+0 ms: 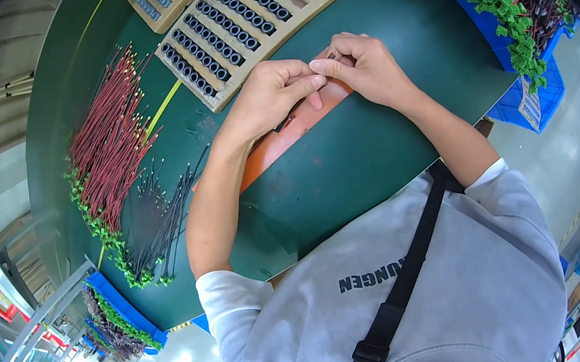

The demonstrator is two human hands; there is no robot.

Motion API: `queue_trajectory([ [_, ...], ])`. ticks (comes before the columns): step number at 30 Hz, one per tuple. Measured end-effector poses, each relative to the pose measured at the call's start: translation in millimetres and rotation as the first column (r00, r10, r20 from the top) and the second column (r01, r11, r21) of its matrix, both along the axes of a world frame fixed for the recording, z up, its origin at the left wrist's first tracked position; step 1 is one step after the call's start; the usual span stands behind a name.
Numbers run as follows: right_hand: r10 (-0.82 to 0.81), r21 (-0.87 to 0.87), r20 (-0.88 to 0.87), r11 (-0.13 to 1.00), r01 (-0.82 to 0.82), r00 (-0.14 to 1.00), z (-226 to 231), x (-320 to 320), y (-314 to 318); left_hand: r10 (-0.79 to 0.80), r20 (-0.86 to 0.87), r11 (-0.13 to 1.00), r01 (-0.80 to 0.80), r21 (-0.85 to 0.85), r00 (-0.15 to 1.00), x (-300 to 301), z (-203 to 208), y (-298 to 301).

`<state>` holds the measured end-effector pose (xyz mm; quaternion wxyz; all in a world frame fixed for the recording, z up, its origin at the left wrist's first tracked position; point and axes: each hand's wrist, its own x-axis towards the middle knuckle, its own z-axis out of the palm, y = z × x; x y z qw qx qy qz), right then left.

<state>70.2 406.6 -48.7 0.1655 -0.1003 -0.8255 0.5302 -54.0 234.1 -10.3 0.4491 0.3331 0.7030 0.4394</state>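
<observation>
Both hands meet above an orange strip (279, 152) lying on the green table. My left hand (268, 99) is closed, its thumb and fingers pinched together. Right beside it, my right hand (372, 68) is pinched too, with thumb tip and fingertips close to the left ones. Between the fingers is something small and dark, mostly hidden, so its kind cannot be made out. A small black piece (285, 123) lies on the orange strip under my left wrist. Beyond my hands stands a wooden tray (224, 96) with rows of black ring-shaped parts.
At the left lie a bundle of red wires (109, 139) with green connectors and some black wires (170, 219). A second wooden tray (163, 23) sits at the far edge. Blue bins (457, 5) of green-ended wires stand at the right and the lower left.
</observation>
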Motion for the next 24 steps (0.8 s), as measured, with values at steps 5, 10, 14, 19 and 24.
queue_trajectory([
  [5,0.067,-0.093,0.118,0.994,-0.056,0.991,3,0,2,-0.085,-0.005,0.995,0.085,0.055,0.996,-6,4,-1],
  [10,0.018,-0.159,0.086,0.987,-0.004,0.996,0,-2,-1,0.009,0.144,1.0,-0.006,-0.02,0.99,-9,12,1],
  [14,0.02,-0.192,0.05,0.981,-0.01,0.999,-2,-2,1,0.069,0.206,0.997,-0.063,-0.036,0.976,-7,16,0],
  [19,0.023,-0.152,0.071,0.988,-0.012,0.997,-3,-1,3,0.08,0.16,0.997,-0.081,-0.003,0.984,-5,10,0],
  [24,0.026,-0.108,0.009,0.994,-0.025,1.0,-2,2,3,0.139,0.174,0.989,-0.129,-0.066,0.975,-3,12,0],
])
